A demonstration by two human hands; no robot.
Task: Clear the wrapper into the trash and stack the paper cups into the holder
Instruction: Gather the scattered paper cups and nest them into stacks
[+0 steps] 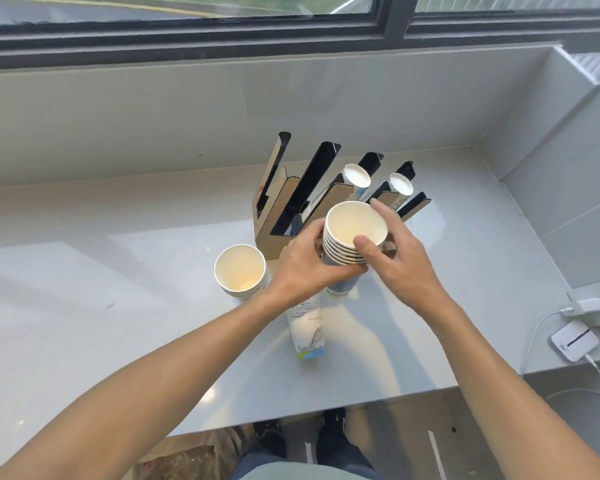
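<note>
A stack of several white paper cups [350,237] is held upright above the counter, in front of the cup holder [291,202]. My left hand [302,268] wraps the stack's left side and my right hand [395,258] grips its right side, thumb on the top rim. The holder is a black and cardboard rack with slanted slots; two of them hold cup stacks [356,175] [400,183]. Another short stack of cups [239,271] stands upright on the counter to the left. A cup stack [307,330] with blue print lies on its side below my hands. No wrapper is visible.
The grey counter [84,306] runs below a window sill, with a wall on the right. A white charger [587,304] and a small white device [574,341] with cables sit at the counter's right edge. A bag [187,459] lies on the floor near my feet.
</note>
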